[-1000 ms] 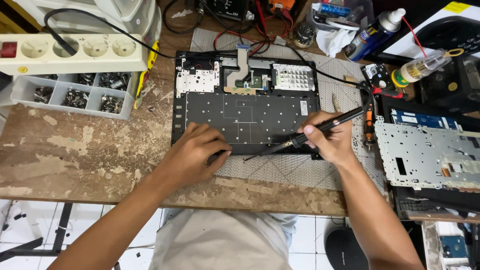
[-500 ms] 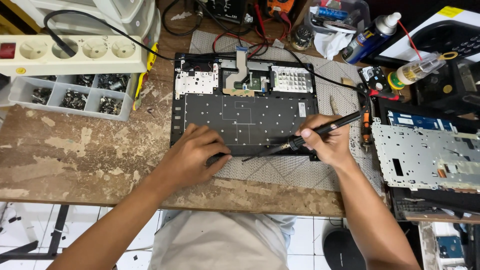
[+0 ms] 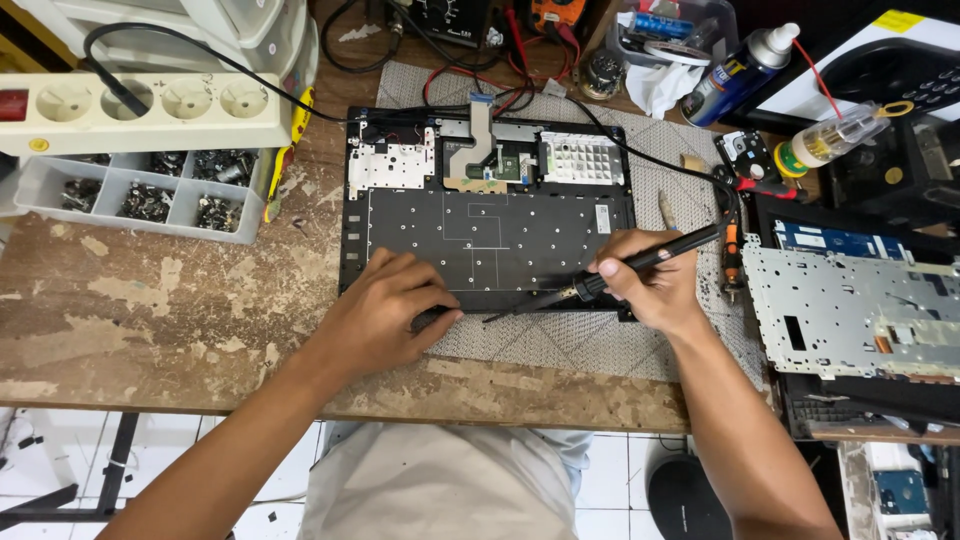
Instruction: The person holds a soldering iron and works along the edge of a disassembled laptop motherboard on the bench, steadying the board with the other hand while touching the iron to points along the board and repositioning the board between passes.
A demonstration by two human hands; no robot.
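I see my right hand (image 3: 650,290) wrapped tight around a black soldering iron (image 3: 600,281). Its tip points toward 8 o'clock and sits by the bottom edge of the black laptop shell (image 3: 490,215) on the grey mat (image 3: 560,345). My left hand (image 3: 385,320), at 9 o'clock from the tip, presses on that edge, pinching something small and dark I cannot make out

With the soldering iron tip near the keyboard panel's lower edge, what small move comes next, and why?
Probably lowering the soldering iron tip onto the panel's lower edge. The right hand holds it angled there, and the left hand presses the black keyboard panel flat beside it.
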